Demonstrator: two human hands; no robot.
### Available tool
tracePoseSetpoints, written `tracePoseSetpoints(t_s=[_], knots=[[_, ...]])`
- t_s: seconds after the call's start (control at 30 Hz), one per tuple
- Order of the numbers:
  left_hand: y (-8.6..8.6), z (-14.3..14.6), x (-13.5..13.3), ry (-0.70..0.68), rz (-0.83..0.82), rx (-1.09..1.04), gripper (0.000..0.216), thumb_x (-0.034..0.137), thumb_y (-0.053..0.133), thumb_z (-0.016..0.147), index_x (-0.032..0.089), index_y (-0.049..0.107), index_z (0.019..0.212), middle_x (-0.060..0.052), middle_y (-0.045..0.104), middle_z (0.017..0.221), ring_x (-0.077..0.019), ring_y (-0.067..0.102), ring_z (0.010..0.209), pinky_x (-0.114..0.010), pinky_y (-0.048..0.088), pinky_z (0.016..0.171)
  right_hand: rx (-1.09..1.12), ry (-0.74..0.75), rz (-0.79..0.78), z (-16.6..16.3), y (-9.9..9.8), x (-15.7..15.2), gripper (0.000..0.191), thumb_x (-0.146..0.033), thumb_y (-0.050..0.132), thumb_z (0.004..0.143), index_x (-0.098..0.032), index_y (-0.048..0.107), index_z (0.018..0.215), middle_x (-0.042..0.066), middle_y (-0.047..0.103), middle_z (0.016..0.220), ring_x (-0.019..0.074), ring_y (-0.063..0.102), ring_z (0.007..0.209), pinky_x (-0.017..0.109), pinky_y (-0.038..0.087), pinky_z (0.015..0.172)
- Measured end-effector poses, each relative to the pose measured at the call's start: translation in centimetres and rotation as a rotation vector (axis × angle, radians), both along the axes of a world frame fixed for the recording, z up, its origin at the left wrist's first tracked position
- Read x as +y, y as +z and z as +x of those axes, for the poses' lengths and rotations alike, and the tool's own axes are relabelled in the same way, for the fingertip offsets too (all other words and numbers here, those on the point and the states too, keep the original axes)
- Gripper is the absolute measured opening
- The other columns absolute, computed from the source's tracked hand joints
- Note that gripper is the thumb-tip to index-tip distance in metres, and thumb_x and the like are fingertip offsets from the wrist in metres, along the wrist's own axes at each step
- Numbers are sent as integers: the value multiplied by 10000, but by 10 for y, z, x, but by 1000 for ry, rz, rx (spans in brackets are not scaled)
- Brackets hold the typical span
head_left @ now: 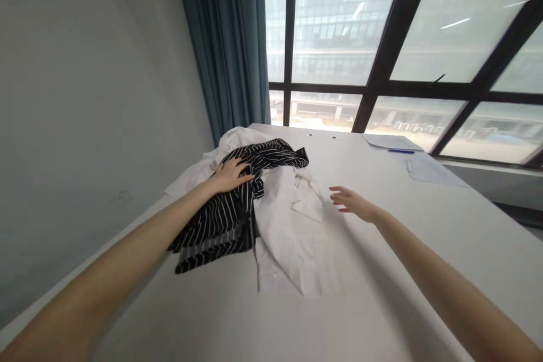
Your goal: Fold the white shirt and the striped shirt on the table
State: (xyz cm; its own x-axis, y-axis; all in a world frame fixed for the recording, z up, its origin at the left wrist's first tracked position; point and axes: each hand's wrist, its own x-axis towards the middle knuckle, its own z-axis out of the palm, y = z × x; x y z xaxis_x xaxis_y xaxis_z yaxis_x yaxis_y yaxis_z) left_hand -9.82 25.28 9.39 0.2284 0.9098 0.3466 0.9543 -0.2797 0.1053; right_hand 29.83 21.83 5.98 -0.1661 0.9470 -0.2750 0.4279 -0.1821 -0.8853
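My left hand (231, 175) lies with its fingers spread on a black shirt with white stripes (220, 213), near its upper part. The striped shirt is crumpled, one sleeve stretching toward the right. Under and beside it spreads a white shirt (282, 226), its lower edge toward me. More white cloth (240, 138) is bunched behind the striped shirt, against the wall side; whether it is a separate garment I cannot tell. To the right of the white shirt, my right hand (348, 202) hovers above the table, fingers apart and holding nothing.
The white table (424, 249) extends from the grey wall (106, 96) on the left toward the windows. Papers (392, 141) and a blue pen (401, 151) lie at its far right. A teal curtain (227, 39) hangs behind the table.
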Motion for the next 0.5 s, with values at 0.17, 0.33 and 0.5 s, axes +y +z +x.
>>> tracePoseSetpoints(t_s=[0.17, 0.33, 0.5], knots=[[-56, 12, -53, -95, -85, 147, 554, 468, 494, 940, 214, 451, 1430, -155, 376, 1519, -340, 248, 1437, -598, 145, 1138, -73, 85, 244, 28, -31, -24, 465, -507, 558, 847, -240, 584, 1226, 146, 642, 1221, 271, 634, 1083, 439, 529, 900], [-77, 57, -111, -277, -89, 119, 623, 463, 487, 944, 231, 327, 1500, -175, 278, 1561, -338, 221, 1446, -584, 200, 1124, -267, 137, 513, 31, -50, -68, 369, -484, 458, 910, -263, 591, 1173, 120, 652, 1216, 277, 646, 1060, 472, 535, 907], [-87, 85, -122, -287, -24, 130, 419, 329, 609, 885, 322, 576, 1302, -110, 248, 1582, -353, 213, 1446, -625, 187, 1110, -426, 323, 636, 19, -63, -116, 375, -425, 429, 950, -246, 587, 1239, 120, 598, 1314, 262, 561, 1216, 461, 460, 1033]])
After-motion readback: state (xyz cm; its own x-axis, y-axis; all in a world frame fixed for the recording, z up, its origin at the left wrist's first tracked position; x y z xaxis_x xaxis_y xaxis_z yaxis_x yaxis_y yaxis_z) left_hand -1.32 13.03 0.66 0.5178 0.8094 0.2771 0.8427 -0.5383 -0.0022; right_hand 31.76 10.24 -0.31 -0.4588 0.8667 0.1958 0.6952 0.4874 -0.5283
